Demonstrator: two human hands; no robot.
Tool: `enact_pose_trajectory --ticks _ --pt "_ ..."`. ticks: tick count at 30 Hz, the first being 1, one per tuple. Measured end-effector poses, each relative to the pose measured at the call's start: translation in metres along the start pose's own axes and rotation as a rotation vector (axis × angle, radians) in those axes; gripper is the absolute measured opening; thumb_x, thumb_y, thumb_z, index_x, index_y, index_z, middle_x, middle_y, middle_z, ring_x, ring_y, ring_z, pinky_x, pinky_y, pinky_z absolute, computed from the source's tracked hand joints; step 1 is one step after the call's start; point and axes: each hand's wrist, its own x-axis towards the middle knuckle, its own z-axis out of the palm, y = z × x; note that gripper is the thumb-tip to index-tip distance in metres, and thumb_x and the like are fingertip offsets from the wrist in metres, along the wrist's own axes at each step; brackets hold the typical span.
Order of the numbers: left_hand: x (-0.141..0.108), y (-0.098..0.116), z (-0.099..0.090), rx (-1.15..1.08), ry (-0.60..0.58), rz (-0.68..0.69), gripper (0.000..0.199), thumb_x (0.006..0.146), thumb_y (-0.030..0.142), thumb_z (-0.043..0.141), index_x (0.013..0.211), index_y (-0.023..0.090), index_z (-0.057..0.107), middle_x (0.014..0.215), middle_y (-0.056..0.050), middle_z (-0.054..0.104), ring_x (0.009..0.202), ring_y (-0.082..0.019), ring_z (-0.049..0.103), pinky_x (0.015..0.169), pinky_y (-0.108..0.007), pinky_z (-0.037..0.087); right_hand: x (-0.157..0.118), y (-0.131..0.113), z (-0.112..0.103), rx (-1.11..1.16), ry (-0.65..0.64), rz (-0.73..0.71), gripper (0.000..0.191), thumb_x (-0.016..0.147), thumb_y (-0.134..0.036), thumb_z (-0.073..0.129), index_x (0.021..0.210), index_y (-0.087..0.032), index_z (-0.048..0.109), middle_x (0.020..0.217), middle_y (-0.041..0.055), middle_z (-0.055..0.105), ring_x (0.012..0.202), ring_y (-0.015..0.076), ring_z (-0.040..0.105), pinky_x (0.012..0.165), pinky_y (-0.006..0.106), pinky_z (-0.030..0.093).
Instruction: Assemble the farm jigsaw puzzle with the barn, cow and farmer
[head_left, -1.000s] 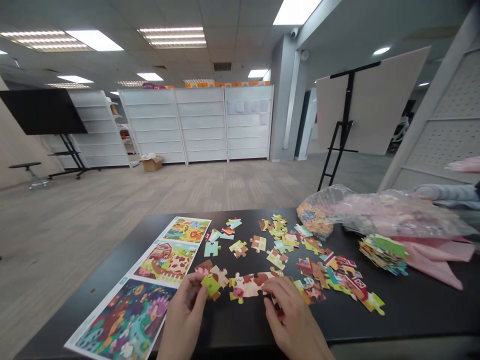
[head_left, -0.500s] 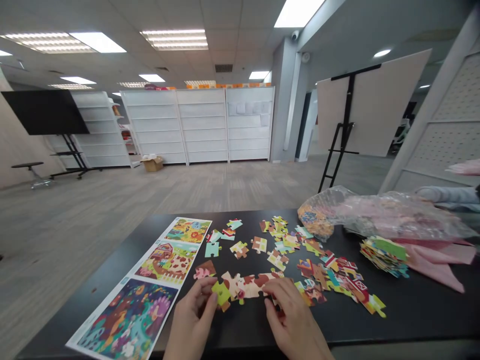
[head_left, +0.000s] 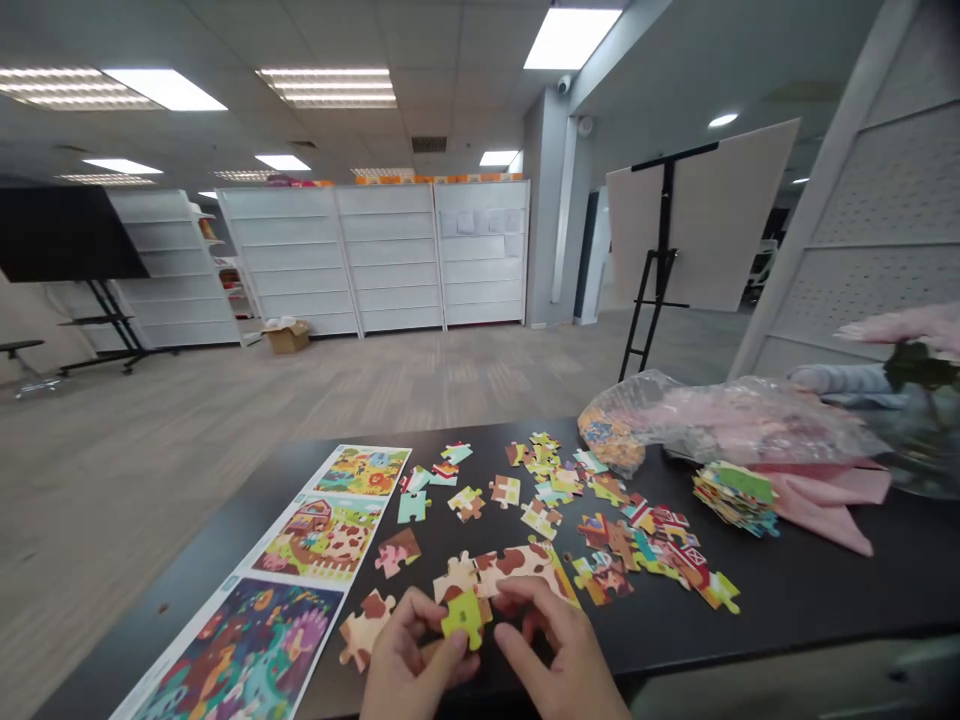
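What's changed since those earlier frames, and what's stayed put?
The left hand has moved right, carrying the green puzzle piece closer to the right hand; it still grips that piece. A brown-spotted piece now shows left of the left hand. The picture sheet and stack of cards stayed put; the view swung slightly right.

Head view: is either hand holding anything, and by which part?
Left hand pinches the green piece by its left side. Can't tell whether the right hand holds anything.
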Motion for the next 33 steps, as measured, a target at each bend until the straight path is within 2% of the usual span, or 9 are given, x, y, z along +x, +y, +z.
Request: enact_pose_trajectory --ticks 5,9,12,14,16,21,24,27,33 --pt "-0.008 -0.010 0.004 0.134 -0.017 0.085 0.057 0.064 0.058 0.090 0.078 0.022 0.047 0.069 0.004 0.064 0.054 -0.014 0.066 0.054 -0.024 0.055 0.003 -0.003 0.023 0.436 0.049 0.192 0.038 0.086 -0.053 0.069 0.100 -0.018 0.071 0.084 0.0063 0.072 0.077 0.0203 0.067 0.069 0.029 0.054" --pt "-0.005 0.001 -0.010 0.492 0.034 0.381 0.037 0.082 0.048 0.075 0.081 0.024 0.047 0.066 0.005 0.060 0.045 -0.009 0.051 0.046 -0.019 0.041 0.020 -0.005 0.010 0.344 -0.043 0.269 0.034 0.087 -0.047 0.066 0.103 -0.018 0.074 0.088 0.0062 0.072 0.072 0.0182 0.062 0.062 0.028 0.047" --pt "-0.001 0.013 -0.022 0.826 0.023 0.580 0.020 0.076 0.028 0.072 0.092 0.024 0.059 0.092 -0.003 0.069 0.063 -0.016 0.060 0.058 -0.025 0.049 0.030 -0.009 0.001 0.099 -0.197 0.220 0.025 0.088 -0.034 0.061 0.099 -0.019 0.078 0.081 0.0043 0.072 0.072 0.0188 0.062 0.066 0.029 0.045" --pt "0.002 0.016 -0.027 0.916 -0.064 0.596 0.041 0.067 0.017 0.070 0.107 0.025 0.063 0.111 -0.007 0.070 0.088 -0.024 0.067 0.070 -0.030 0.054 0.033 -0.011 0.002 -0.033 -0.268 0.186 0.023 0.088 -0.026 0.059 0.100 -0.020 0.078 0.078 0.0033 0.072 0.072 0.0192 0.064 0.066 0.029 0.046" --pt "0.005 0.015 -0.030 0.953 -0.143 0.544 0.052 0.064 0.012 0.067 0.114 0.026 0.063 0.113 -0.007 0.070 0.098 -0.026 0.068 0.075 -0.031 0.056 0.034 -0.013 0.005 -0.109 -0.262 0.165 0.024 0.088 -0.021 0.058 0.103 -0.021 0.076 0.081 0.0028 0.074 0.073 0.0191 0.067 0.067 0.028 0.047" --pt "0.010 0.006 -0.034 1.038 -0.248 0.580 0.029 0.077 0.010 0.063 0.102 0.023 0.066 0.104 -0.007 0.072 0.094 -0.024 0.070 0.082 -0.032 0.058 0.024 -0.017 0.009 -0.328 -0.204 -0.033 0.016 0.089 -0.015 0.057 0.092 -0.022 0.070 0.094 0.0040 0.073 0.084 0.0204 0.068 0.076 0.031 0.053" --pt "0.012 0.002 -0.037 1.053 -0.233 0.691 0.025 0.079 0.011 0.066 0.099 0.024 0.070 0.107 -0.008 0.073 0.099 -0.025 0.071 0.086 -0.034 0.060 0.013 -0.013 0.007 -0.415 -0.179 -0.179 0.018 0.082 -0.008 0.061 0.091 -0.022 0.068 0.098 0.0048 0.070 0.095 0.0227 0.067 0.085 0.034 0.055" --pt "0.015 -0.002 -0.040 1.083 -0.219 0.763 0.021 0.079 0.013 0.070 0.096 0.025 0.074 0.109 -0.009 0.073 0.095 -0.025 0.073 0.083 -0.032 0.062 0.005 -0.001 0.006 -0.467 -0.144 -0.300 0.024 0.078 -0.003 0.062 0.091 -0.022 0.066 0.096 0.0049 0.068 0.093 0.0223 0.066 0.084 0.034 0.056" --pt "0.018 -0.003 -0.041 1.188 -0.305 0.769 0.019 0.084 0.014 0.068 0.098 0.025 0.076 0.101 -0.008 0.072 0.090 -0.022 0.072 0.078 -0.029 0.062 0.002 0.016 0.004 -0.509 -0.116 -0.366 0.025 0.074 -0.001 0.063 0.089 -0.022 0.062 0.091 0.0042 0.064 0.091 0.0224 0.063 0.079 0.033 0.056"
